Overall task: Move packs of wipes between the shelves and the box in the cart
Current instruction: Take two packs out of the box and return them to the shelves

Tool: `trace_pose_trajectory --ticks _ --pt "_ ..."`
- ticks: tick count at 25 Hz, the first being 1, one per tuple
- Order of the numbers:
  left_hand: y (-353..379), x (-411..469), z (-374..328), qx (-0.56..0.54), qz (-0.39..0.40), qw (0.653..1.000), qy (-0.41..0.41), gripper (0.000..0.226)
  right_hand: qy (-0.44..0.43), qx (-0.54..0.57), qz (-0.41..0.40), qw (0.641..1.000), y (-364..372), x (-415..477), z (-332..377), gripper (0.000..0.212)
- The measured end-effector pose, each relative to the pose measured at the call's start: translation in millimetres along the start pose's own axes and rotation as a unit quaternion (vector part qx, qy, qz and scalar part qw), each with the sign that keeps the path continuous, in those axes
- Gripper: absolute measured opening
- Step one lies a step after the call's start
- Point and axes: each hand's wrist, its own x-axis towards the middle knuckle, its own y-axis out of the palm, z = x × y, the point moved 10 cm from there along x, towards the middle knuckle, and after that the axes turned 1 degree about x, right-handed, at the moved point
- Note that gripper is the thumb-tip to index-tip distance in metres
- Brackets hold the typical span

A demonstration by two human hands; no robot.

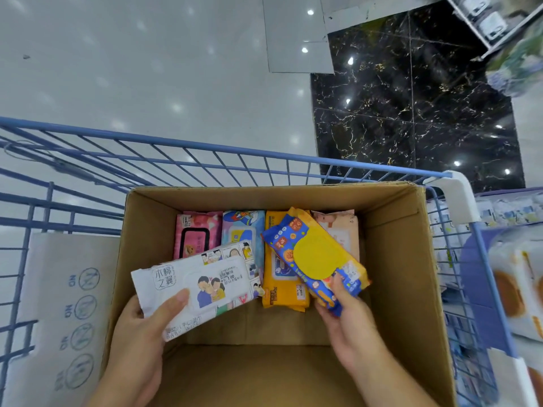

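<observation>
Wipes: white pack (194, 286) clamped between fingers and thumb of our left hand (138, 342), blue pack (316, 259) likewise in our right hand (349, 318), both over the open box (396, 259) at lower centre; we should keep them level, clear of its walls.

— What sort of place is this?
— A shop, a supermarket aisle by the look of it. There's a blue wire shopping cart (223, 148) on a glossy tiled floor (147, 69).
— Anything else?
— Shelves (486, 23) of packaged goods along the right edge, and a price sticker (230, 278) on a white wipes pack (176, 277) over the cart's cardboard box (396, 259).
</observation>
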Motion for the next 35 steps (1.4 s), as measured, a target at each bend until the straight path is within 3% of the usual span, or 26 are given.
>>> trace_pose_trajectory --ticks 3,4,6,7,8,10,12,14,16,18,20,21,23,24,26,30,32,35 --pt "2.9 -1.7 -3.5 -0.014 -0.013 1.000 0.001 0.049 0.107 0.139 -0.022 0.984 43.8 -27.8 -67.1 0.048" --pt "3.8 -2.3 -5.6 -0.020 -0.013 1.000 0.005 0.051 0.157 0.112 -0.015 0.981 58.3 -40.2 -89.0 0.045" --pt "1.0 -1.0 -9.6 -0.023 -0.016 1.000 0.014 0.060 0.165 -0.081 0.077 0.980 68.6 -63.0 -91.6 0.035" --pt "-2.2 0.6 -11.5 -0.021 -0.022 0.999 0.017 0.062 0.128 -0.229 0.107 0.959 60.6 -60.8 -82.8 0.026" --pt "-6.6 2.2 -13.2 -0.021 -0.030 0.999 0.018 0.060 0.042 -0.376 0.075 0.923 47.4 -51.0 -57.6 0.018" --pt "-13.6 4.7 -16.1 -0.015 -0.032 0.999 0.023 0.058 -0.164 -0.495 0.017 0.853 41.7 -42.9 23.6 0.005" --pt "-16.6 4.6 -15.3 0.013 -0.028 0.999 0.028 0.066 -0.286 -0.536 0.031 0.794 59.7 -35.4 87.3 0.023" --pt "-18.6 1.2 -13.9 0.039 -0.031 0.998 0.034 0.077 -0.317 -0.614 0.090 0.717 98.6 -9.4 116.3 0.064" --pt "-23.2 -2.3 -11.6 0.048 -0.037 0.997 0.038 0.091 -0.213 -0.661 0.165 0.700 131.1 28.6 107.7 0.092" --pt "-25.3 -6.4 -10.8 0.036 -0.043 0.998 0.038 0.075 -0.099 -0.719 0.223 0.651 139.2 56.1 83.5 0.097" --pt "-29.0 -9.5 -11.9 0.017 -0.053 0.998 0.029 0.060 -0.030 -0.772 0.225 0.594 136.1 69.3 66.7 0.101" --pt "-29.5 -10.4 -12.2 0.014 -0.051 0.998 0.024 0.060 -0.003 -0.768 0.225 0.600 129.1 72.1 60.4 0.092" --pt "-27.1 -13.8 -15.8 0.012 -0.037 0.999 0.024 0.078 0.060 -0.702 0.249 0.665 114.5 58.3 45.8 0.053" --pt "-25.9 -17.0 -19.7 0.011 -0.034 0.999 0.027 0.093 0.079 -0.667 0.251 0.697 106.0 51.7 41.7 0.043" --pt "-25.9 -25.5 -31.4 0.006 -0.037 0.999 0.033 0.104 0.071 -0.616 0.218 0.754 85.9 45.2 43.6 0.049" --pt "-18.5 -57.9 -60.3 0.013 -0.016 0.999 0.030 0.076 -0.025 -0.458 0.093 0.884 32.9 8.2 59.5 0.043" --pt "-13.1 -81.0 -76.9 0.024 0.000 0.999 0.030 0.066 -0.074 -0.372 0.046 0.924 10.2 -30.0 76.1 0.035" --pt "-4.6 -115.5 -101.9 0.033 0.031 0.999 0.030 0.069 -0.104 -0.272 0.044 0.956 -13.2 -92.0 100.1 0.034"
